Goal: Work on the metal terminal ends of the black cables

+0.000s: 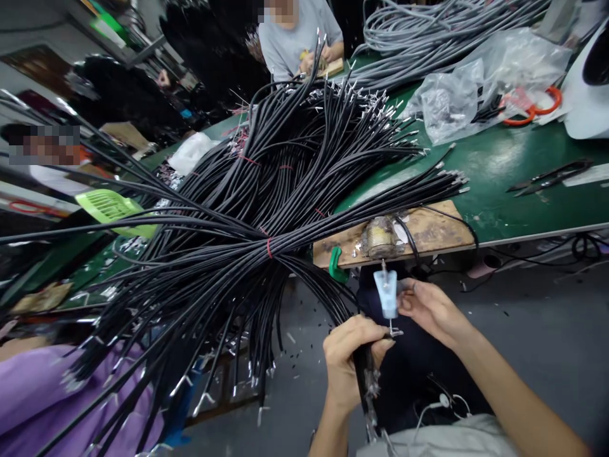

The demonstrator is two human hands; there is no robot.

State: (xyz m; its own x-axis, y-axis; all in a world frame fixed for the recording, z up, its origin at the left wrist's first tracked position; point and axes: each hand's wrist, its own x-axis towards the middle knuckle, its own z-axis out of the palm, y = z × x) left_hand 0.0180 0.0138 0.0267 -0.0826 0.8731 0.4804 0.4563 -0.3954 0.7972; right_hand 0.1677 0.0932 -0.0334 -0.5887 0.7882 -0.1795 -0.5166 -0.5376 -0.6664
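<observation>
My left hand (354, 355) is closed around a bunch of black cables (328, 304), their stripped ends hanging below it. Between its thumb and forefinger, a short bare wire end (394, 331) pokes out, just under the tip of a light blue tapered piece (387, 295). That piece hangs on a thin shaft from a small motor-like part (379, 236) fixed to a wooden board (440, 225). Beside the blue piece is my right hand (432, 311), fingers loosely bent and apart; whether they touch it I cannot tell. A green clamp-like part (337, 265) sits at the board's edge.
A large heap of black cables (295, 158), tied with red bands, covers the green table (495, 184). Orange-handled scissors (533, 111), plastic bags (451, 101), dark snips (552, 178) and grey cable coils (428, 32) lie to the right. Co-workers sit opposite and at left.
</observation>
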